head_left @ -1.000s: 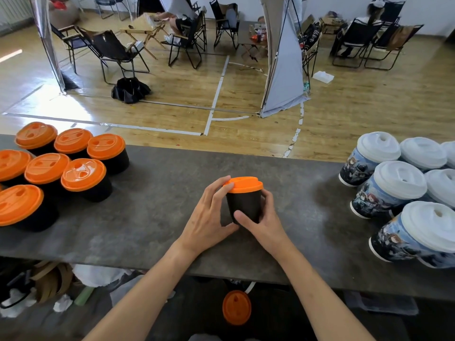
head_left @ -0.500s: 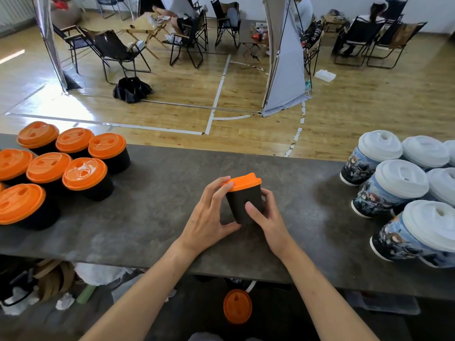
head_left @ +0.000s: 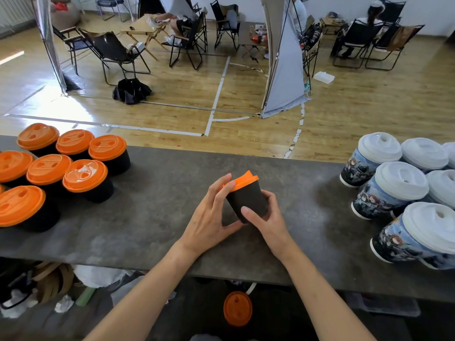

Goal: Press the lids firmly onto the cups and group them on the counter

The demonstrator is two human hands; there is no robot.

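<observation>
A black cup [head_left: 246, 199] with an orange lid [head_left: 243, 181] is tilted away from me at the middle of the dark grey counter [head_left: 160, 193]. My left hand [head_left: 211, 217] grips its left side, fingertips touching the lid's rim. From the right, my right hand [head_left: 267, 217] wraps the cup's lower body, thumb across the front. Several black cups with orange lids [head_left: 61, 166] stand grouped at the counter's left end. Several printed cups with white lids [head_left: 403, 193] stand grouped at the right end.
A loose orange lid [head_left: 237, 308] lies below the counter's near edge, between my forearms. Clutter and paper sleeves [head_left: 51, 281] fill the shelf at lower left. Beyond the counter is a wooden floor with folding chairs [head_left: 115, 55] and seated people.
The cup stood upright a second ago; now it leans away from me with its lid end raised to the right. Both hands kept their hold and shifted slightly up the cup.
</observation>
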